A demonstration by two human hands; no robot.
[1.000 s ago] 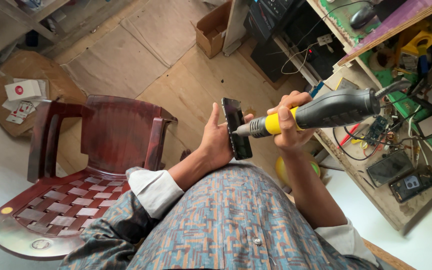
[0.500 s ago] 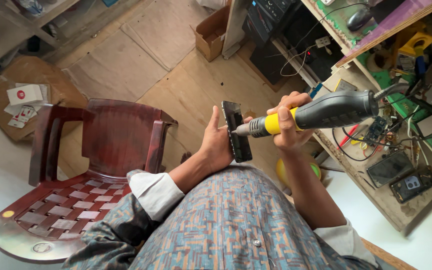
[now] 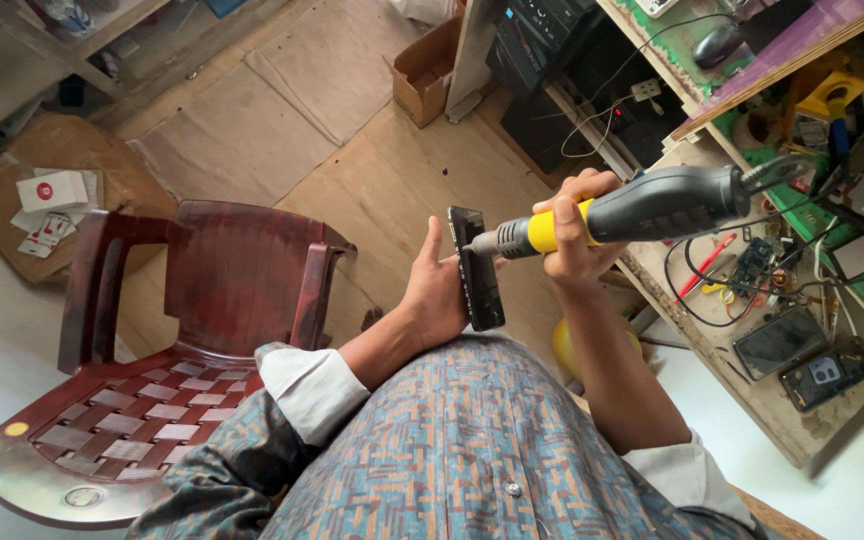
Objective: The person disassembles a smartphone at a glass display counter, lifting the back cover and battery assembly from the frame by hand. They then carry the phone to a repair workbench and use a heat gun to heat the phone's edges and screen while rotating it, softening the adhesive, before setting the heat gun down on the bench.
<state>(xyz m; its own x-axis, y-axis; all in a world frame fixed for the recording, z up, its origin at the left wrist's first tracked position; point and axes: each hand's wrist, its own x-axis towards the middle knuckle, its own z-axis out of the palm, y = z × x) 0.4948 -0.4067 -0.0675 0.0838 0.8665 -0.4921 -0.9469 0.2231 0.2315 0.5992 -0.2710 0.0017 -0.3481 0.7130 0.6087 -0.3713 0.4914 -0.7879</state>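
Holding dark phone (image 3: 476,268) upright on edge in left hand (image 3: 435,292), fingers closed behind it, above lap. Right hand (image 3: 574,228) wrapped fully round yellow-and-grey hot-air tool (image 3: 620,212), nozzle at phone's upper edge. Phone apparently unopened; heating under way, separation pending.

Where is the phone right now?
The phone is mid-frame in the head view, upright in the left hand, with the tool tip at its upper edge and the red chair to its left.

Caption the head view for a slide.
Left hand holds a black phone on edge; right hand aims a yellow-and-grey hot-air tool at it.
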